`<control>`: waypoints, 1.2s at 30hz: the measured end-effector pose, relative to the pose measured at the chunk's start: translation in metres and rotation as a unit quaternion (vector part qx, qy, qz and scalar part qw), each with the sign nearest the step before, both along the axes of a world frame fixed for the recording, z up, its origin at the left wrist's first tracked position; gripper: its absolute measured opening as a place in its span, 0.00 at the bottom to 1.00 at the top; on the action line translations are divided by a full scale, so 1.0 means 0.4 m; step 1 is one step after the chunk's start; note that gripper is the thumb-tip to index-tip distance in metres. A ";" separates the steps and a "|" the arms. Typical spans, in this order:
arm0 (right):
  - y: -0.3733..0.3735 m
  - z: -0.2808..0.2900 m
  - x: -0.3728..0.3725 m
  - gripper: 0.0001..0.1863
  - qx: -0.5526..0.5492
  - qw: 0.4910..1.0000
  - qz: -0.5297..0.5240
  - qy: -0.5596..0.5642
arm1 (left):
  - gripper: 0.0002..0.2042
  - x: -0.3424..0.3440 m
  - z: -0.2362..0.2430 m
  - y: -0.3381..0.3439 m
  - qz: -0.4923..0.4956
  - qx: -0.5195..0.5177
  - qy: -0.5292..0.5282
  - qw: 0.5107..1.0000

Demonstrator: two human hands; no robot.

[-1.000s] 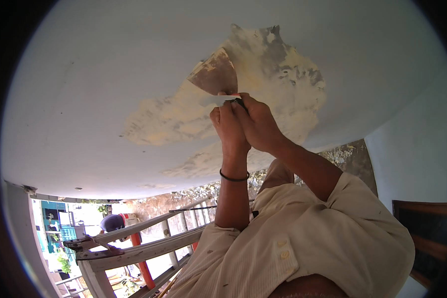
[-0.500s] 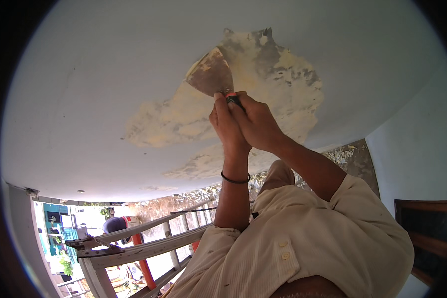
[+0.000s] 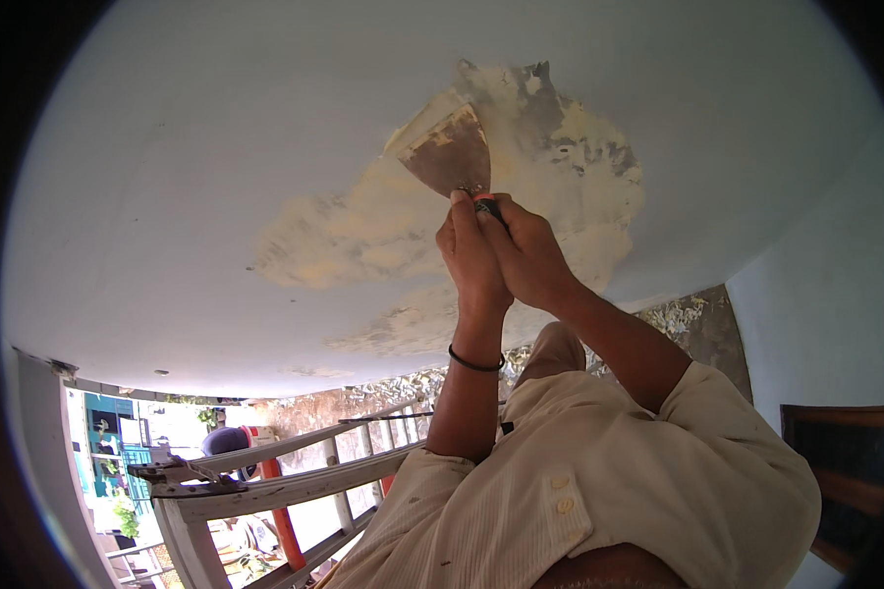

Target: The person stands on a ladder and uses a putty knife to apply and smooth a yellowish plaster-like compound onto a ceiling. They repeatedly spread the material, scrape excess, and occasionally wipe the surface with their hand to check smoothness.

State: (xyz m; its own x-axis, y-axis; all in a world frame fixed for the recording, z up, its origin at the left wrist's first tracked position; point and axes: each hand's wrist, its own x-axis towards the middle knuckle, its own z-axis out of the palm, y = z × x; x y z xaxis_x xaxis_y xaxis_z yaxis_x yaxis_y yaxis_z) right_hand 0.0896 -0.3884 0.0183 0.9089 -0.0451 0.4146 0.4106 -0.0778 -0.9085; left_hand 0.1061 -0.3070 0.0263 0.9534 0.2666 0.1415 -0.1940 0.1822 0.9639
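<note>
Two sets of fingers (image 3: 458,203) clasp a scraper (image 3: 452,157) at a pale, yellow-patched surface (image 3: 216,177), ladder (image 3: 265,496) at left.

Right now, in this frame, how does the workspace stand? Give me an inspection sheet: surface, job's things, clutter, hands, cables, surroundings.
Surface: pale painted surface with an irregular cream-and-grey patch, blotchy, uneven at its edges.
Job's things: wide-bladed scraper, its blade smeared with cream residue, its far edge seemingly against the patch.
Clutter: jumbled items beyond the ladder, too small and overexposed to identify.
Hands: left hand and right hand close together, both gripping the scraper near its handle; dark wristband on the left.
Cables: nothing seen that is surely one.
Surroundings: ladder at lower left, with a red-orange post; dark framed panel at right.
</note>
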 end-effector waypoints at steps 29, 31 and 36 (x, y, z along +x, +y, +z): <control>0.009 0.026 0.015 0.15 -0.140 0.989 0.031 -0.024 | 0.26 0.002 -0.041 0.015 0.023 -0.132 0.013 0.991; -0.018 0.008 -0.011 0.15 -0.115 0.993 0.024 0.008 | 0.26 -0.012 -0.047 -0.004 0.028 -0.082 0.020 0.996; -0.011 0.081 0.018 0.15 -0.128 0.989 0.064 0.046 | 0.27 -0.010 0.020 0.002 0.020 -0.105 0.013 0.994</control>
State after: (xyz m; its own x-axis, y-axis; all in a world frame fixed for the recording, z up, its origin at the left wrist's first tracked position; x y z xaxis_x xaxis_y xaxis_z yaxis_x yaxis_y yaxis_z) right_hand 0.0968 -0.3930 0.0508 0.9348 0.1687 0.3124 0.3482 -0.2636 -0.8996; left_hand 0.1021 -0.3062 0.0341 0.9440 0.3257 0.0535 -0.1801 0.3726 0.9104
